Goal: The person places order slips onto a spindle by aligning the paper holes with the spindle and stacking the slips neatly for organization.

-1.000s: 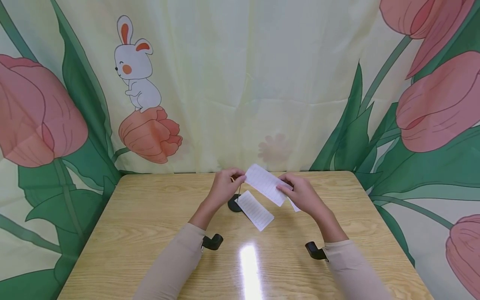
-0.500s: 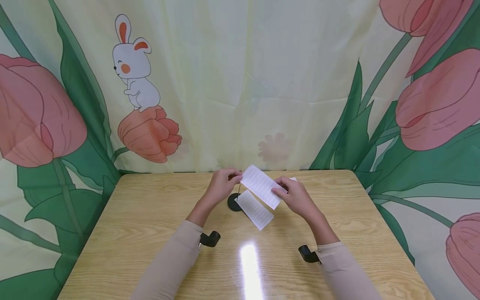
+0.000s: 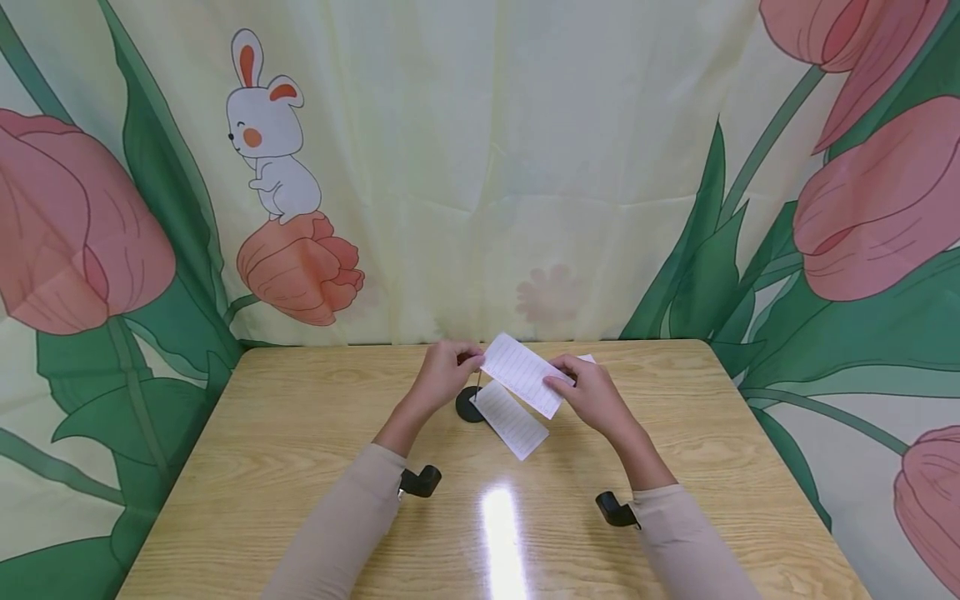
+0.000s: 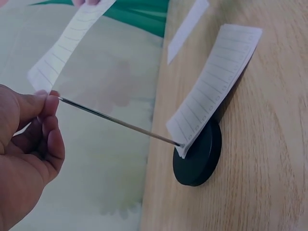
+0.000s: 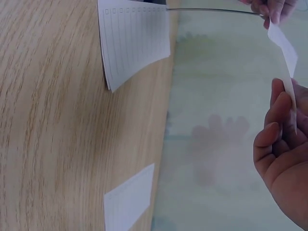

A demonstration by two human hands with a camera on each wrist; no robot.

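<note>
A bill spike has a round black base [image 3: 467, 406] and a thin upright metal rod [image 4: 120, 121]. Several lined paper slips [image 3: 512, 422] are stuck low on the rod, fanning out to the right. Above them, another lined slip [image 3: 522, 372] is stretched between both hands. My left hand [image 3: 444, 371] pinches its left corner at the rod's tip; whether the tip pierces the paper is hidden by the fingers. With thumb and fingers my right hand [image 3: 592, 390] holds the slip's other end, also seen in the right wrist view, where the slip [image 5: 288, 62] bends slightly.
A loose white slip [image 5: 129, 202] lies on the wooden table [image 3: 300, 467] near its far edge, mostly behind the right hand in the head view. A curtain [image 3: 450, 167] printed with tulips and a rabbit hangs behind the table. Black wrist cameras sit on both wrists.
Both hands have shifted slightly left with the held slip, bringing its corner to the rod's tip. A different part of the loose slip shows beside the right hand. The last half second shows hardly any movement.
</note>
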